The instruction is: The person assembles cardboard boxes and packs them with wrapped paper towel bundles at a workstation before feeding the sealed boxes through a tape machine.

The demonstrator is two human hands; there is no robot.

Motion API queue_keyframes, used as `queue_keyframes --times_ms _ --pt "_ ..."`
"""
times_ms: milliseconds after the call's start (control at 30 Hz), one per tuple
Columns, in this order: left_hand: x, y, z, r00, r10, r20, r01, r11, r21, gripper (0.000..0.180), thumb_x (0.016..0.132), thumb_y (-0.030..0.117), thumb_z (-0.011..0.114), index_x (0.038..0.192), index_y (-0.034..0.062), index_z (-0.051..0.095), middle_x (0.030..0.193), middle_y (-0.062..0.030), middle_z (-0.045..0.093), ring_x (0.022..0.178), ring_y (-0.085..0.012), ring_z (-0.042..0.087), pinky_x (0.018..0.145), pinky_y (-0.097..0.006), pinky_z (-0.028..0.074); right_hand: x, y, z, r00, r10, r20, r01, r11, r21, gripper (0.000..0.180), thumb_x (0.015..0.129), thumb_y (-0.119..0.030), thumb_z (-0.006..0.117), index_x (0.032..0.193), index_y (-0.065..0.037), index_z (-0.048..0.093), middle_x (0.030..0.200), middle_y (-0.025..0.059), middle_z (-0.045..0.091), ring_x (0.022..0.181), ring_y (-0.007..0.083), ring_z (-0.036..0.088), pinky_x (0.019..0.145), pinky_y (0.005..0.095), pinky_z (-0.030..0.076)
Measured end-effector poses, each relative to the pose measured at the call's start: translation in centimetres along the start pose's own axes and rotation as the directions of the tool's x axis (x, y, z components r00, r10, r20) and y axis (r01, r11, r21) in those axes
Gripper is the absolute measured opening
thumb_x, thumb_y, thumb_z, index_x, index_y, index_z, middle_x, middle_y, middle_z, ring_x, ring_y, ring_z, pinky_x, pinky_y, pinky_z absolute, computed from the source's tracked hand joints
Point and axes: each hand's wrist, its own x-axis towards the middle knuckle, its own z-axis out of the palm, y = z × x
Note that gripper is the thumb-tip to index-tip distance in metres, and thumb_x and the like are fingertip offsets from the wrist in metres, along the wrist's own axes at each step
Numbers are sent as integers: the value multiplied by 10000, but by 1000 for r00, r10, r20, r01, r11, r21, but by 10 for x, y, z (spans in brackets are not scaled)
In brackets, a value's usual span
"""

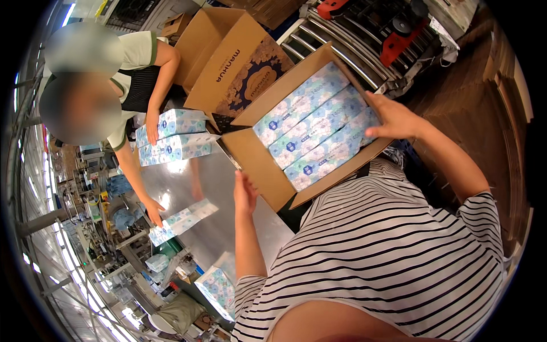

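Observation:
An open cardboard carton (259, 162) stands in front of me, holding several plastic-wrapped packs (310, 134) with a blue and white flower print, laid in rows. My right hand (393, 118) rests at the carton's right end, fingers spread, with the thumb over the end of the packs. At the near-left flap is my left hand (245, 192), its fingers loosely extended beside the flap's edge. It holds nothing that I can see. Whether the fingertips touch the flap I cannot tell.
Across the metal table (211, 228), a co-worker has one hand on stacked packs (174, 145) and the other on a separate pack (174, 225). Another printed carton (239, 74) stands open behind mine. A roller conveyor (336, 43) with red machine parts is at the far right, near stacked cardboard (490, 131).

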Motion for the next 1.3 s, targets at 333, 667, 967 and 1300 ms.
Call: queue_keyframes --times_ms 333,667,967,1300 --pt "73 -20 108 888 -267 374 -258 383 887 453 879 355 603 1147 -6 547 934 -69 589 838 -152 548 793 -293 467 32 -29 38 883 -75 463 251 909 -331 993 611 -728 651 1253 19 532 1355 158 467 1110 291 559 911 402 442" --pt "103 89 136 474 691 545 -367 -407 836 536 785 290 693 1208 18 506 1098 -152 569 1036 -320 521 927 -452 358 89 20 112 860 -196 -471 -15 913 -407 341 866 -397 538 987 -80 571 963 118 549 1014 294 479 911 409 363" --pt "45 -65 96 698 538 473 -295 -386 874 815 794 498 618 1390 18 337 1368 -193 392 1311 -327 322 1052 -543 203 136 68 125 507 444 -739 22 850 526 381 908 -306 471 1068 23 574 995 221 586 956 341 551 859 382 428" --pt "80 -58 56 786 537 -305 -129 625 770 670 949 376 494 1410 -48 258 1382 -266 391 1256 -359 421 1044 -348 329 136 25 90 766 461 -448 -467 878 104 431 941 -403 415 971 9 539 825 232 650 774 400 635 702 491 500"
